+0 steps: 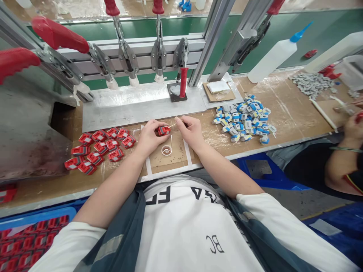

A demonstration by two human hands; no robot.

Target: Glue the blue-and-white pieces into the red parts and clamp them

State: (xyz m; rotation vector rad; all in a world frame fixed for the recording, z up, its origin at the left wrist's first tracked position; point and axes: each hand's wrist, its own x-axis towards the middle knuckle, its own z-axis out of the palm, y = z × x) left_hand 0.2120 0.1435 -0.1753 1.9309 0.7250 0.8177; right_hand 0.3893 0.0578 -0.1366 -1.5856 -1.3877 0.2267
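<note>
My left hand (152, 136) is closed around a small red plastic part (163, 130) with a dark inside. Between the thumb and fingers of my right hand (190, 130) is a thin pale stick (172, 125), like a cotton swab, its tip at the red part. Below them a small round dish (166, 150) sits on the cardboard, with another white swab (171, 141) leaning at its rim. Left of my left hand lie several similar red parts (100, 147). To the right of my right hand is a heap of small grey, blue and yellow parts (245, 118).
Red-handled toggle clamps (129, 62) stand on a metal frame behind my hands. A white squeeze bottle (273, 60) with a blue nozzle is at the back right. A blue crate (61, 211) of red parts stands lower left. A co-worker's arm (346, 151) is at the right.
</note>
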